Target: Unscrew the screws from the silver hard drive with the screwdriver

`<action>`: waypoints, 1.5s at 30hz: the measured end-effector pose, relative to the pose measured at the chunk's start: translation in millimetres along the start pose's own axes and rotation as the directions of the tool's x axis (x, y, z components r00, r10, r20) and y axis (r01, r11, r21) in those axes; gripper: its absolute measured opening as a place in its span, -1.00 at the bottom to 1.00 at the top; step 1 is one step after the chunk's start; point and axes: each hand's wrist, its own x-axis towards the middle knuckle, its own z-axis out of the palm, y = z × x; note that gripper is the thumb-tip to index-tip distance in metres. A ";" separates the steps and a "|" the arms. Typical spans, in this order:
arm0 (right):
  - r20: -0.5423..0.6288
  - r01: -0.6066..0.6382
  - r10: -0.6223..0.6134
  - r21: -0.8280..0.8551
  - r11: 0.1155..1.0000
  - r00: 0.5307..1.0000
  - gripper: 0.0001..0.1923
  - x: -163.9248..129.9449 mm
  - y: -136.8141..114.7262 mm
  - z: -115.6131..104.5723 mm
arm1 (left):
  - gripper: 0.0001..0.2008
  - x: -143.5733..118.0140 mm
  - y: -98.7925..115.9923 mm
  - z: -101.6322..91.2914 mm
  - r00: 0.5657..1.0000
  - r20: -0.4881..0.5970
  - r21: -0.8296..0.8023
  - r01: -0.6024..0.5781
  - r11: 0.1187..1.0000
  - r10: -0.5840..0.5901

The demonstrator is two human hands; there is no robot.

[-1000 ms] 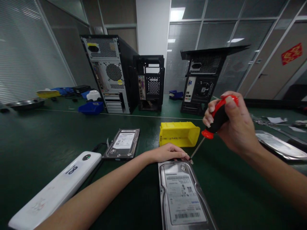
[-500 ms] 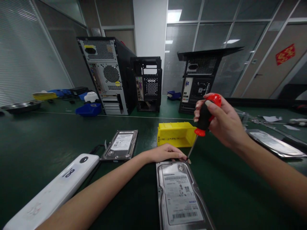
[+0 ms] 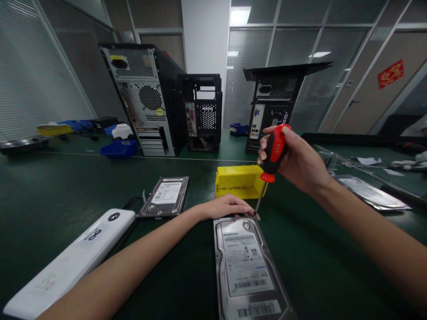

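A silver hard drive (image 3: 248, 271) with a white label lies on the table directly before me, its near end cut off by the frame. My left hand (image 3: 230, 207) is closed at its far edge, fingers together by the far right corner. A red and black screwdriver (image 3: 274, 153) is gripped in my right hand (image 3: 296, 155), its shaft slanting down to the left. The screwdriver's tip meets the corner beside my left fingertips. Whatever sits under the tip is too small to make out.
Just beyond my left hand stands a yellow bin (image 3: 238, 182) with small bits inside. A second hard drive (image 3: 166, 197) and a white power strip (image 3: 71, 262) lie at left, another drive (image 3: 372, 192) at right. Computer cases (image 3: 143, 102) and a blue bin (image 3: 119, 149) stand behind.
The screwdriver handle has turned in my right hand, showing more of its red side. The whole view has shifted slightly. My left hand stays at the drive's far edge.
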 end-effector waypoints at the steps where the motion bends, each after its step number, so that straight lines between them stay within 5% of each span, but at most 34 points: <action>1: -0.013 0.018 -0.018 -0.007 1.000 1.000 -0.79 -0.2 0.4 -0.7 | -0.67 0.4 -1.0 -0.3 1.000 -0.001 0.006 -0.003 1.000 0.003; 8: 0.039 0.034 -0.035 0.019 0.999 0.999 -0.83 -2.1 -2.2 0.8 | -0.64 -0.4 -0.7 -0.7 1.000 0.006 0.006 0.010 1.000 -0.010; 13: 0.097 0.008 -0.017 0.087 0.996 0.995 -0.66 -3.8 -5.7 1.9 | -0.65 -1.0 -0.2 -0.3 1.000 0.006 0.001 0.001 1.000 -0.001; 25: 0.050 0.073 -0.078 0.080 0.994 0.996 -0.89 -2.5 -2.2 2.6 | -0.66 -0.3 0.0 -0.1 1.000 -0.003 -0.023 0.019 1.000 -0.019; 32: 0.075 0.009 -0.018 0.114 0.993 0.997 -0.58 -4.1 -7.1 5.8 | -0.66 -0.1 -1.1 0.1 1.000 -0.007 -0.047 0.026 0.999 -0.026; 39: -0.019 0.026 -0.025 0.037 0.999 0.999 -0.82 -5.4 -6.6 5.3 | -0.69 -0.4 -1.4 0.1 1.000 0.001 -0.046 0.017 0.999 -0.017; 45: 0.004 0.022 -0.022 0.049 0.999 1.000 -0.79 -3.2 -6.0 5.0 | -0.67 0.0 -1.3 1.0 0.999 -0.016 -0.053 0.038 0.998 -0.039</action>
